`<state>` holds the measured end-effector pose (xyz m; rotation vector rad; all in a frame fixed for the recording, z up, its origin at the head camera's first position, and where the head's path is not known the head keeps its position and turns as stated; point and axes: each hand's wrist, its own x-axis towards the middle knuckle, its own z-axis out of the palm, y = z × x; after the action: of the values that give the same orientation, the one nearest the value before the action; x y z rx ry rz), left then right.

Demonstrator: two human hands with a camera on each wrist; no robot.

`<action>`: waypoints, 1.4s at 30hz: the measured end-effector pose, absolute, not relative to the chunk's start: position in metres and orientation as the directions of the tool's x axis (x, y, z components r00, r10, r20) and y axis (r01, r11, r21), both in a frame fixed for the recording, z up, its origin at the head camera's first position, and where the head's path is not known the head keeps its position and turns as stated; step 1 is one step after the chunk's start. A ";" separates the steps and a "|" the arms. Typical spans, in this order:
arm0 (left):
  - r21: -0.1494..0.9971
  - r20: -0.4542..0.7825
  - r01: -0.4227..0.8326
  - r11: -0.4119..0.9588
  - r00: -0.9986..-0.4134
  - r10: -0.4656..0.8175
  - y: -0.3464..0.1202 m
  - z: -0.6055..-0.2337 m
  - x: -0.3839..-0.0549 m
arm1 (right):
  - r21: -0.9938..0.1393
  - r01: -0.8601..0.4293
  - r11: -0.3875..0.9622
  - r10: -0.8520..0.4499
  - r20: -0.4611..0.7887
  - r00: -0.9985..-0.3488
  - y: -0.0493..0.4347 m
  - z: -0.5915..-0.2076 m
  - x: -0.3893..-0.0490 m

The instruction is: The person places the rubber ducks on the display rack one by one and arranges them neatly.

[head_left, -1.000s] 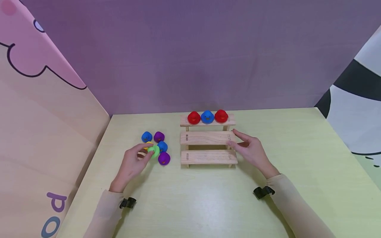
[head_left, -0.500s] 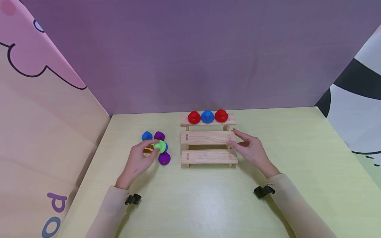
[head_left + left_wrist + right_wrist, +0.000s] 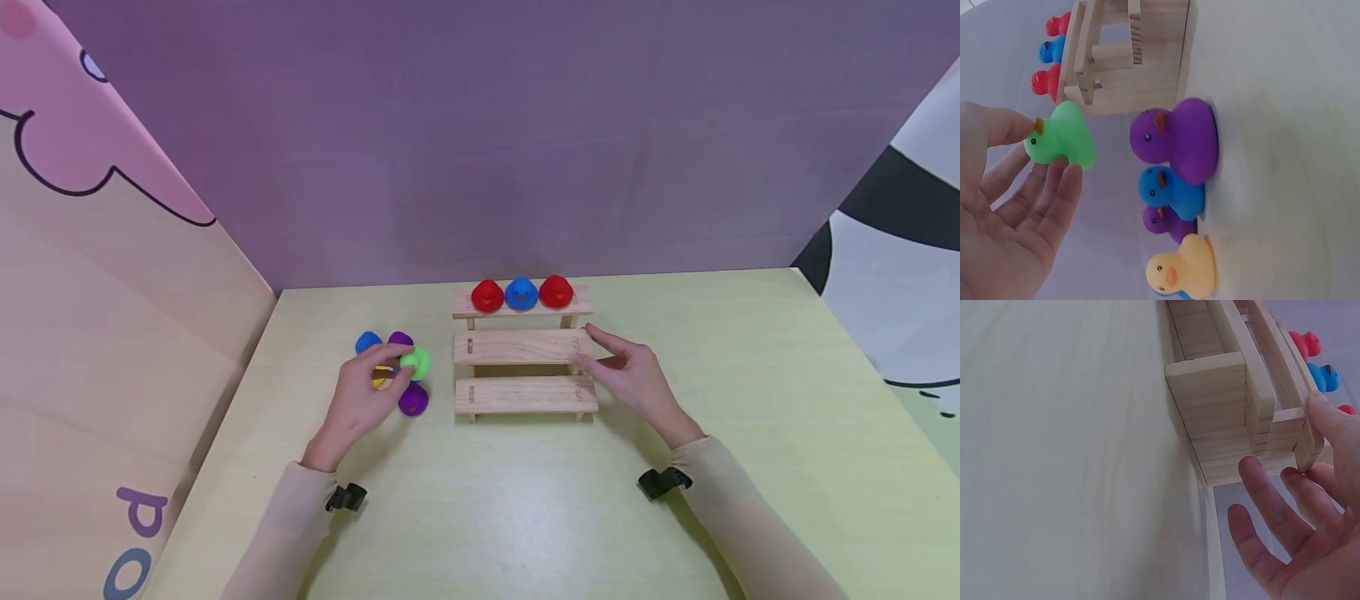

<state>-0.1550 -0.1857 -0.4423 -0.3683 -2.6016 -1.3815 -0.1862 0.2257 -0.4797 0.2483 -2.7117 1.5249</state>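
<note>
My left hand pinches a green rubber duck between thumb and fingers, raised above the table beside the other ducks. Below it in the left wrist view sit a purple duck, a blue duck, another purple duck and a yellow duck. At the right end of a three-step wooden stand, my right hand grips the middle step, thumb on its upper face. Two red ducks flank a blue duck on the top step.
Another blue duck lies at the back left of the loose group. The pale table ends at a purple backdrop, with a printed panel on the left.
My left hand has lifted the green duck from among the loose ducks and moved it rightward toward the stand. My right hand has stayed at the middle step.
</note>
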 end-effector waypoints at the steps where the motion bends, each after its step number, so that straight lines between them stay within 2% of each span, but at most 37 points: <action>1: 0.787 0.267 0.301 0.538 -0.953 0.141 -0.184 -0.442 -0.155 | -0.847 -0.150 0.510 -0.130 0.096 -0.987 0.226 -0.480 -0.187; 16: 0.774 0.336 0.385 0.503 -0.923 0.189 -0.163 -0.427 -0.162 | -0.850 -0.147 0.506 -0.134 0.091 -0.987 0.226 -0.480 -0.186; 42: 0.773 0.301 0.427 0.469 -0.898 0.321 -0.119 -0.418 -0.171 | -0.845 -0.163 0.510 -0.136 0.108 -0.985 0.226 -0.481 -0.187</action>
<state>-0.1713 -0.1190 -0.4177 -0.6629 -2.5935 -1.4143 -0.1865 0.2257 -0.4813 0.2678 -2.7055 1.5181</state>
